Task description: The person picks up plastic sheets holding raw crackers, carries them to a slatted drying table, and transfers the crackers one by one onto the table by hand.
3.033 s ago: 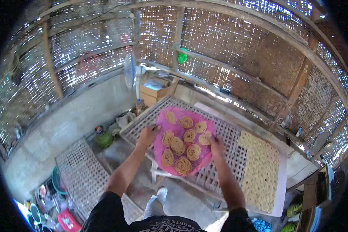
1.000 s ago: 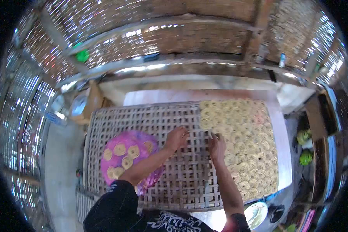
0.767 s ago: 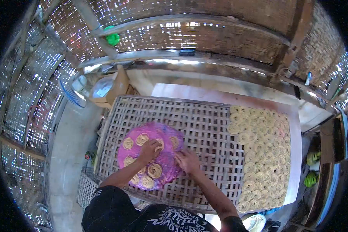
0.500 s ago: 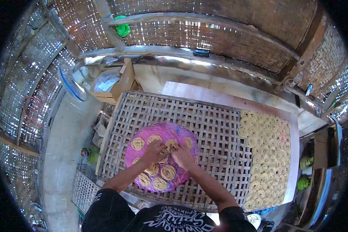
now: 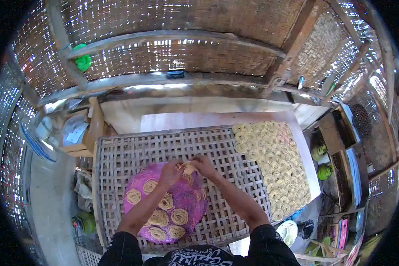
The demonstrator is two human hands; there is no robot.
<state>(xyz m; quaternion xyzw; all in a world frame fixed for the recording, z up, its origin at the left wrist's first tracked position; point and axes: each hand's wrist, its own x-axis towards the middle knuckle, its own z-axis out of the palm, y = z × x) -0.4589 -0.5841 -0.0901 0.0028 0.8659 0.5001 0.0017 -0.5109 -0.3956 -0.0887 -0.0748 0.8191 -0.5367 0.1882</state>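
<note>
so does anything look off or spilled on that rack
Nothing looks spilled or damaged on the lattice rack. One mild oddity: a pinkish patch near the far right corner of the packed coils, where the others are pale yellow. I can't tell whether that's colouring or light.

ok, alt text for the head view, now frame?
A person's left hand and right hand hold a noodle-like coil between them at the far edge of a pink mesh bearing loose coils. The mesh lies on a woven rack, with packed coils at its right end.
</note>
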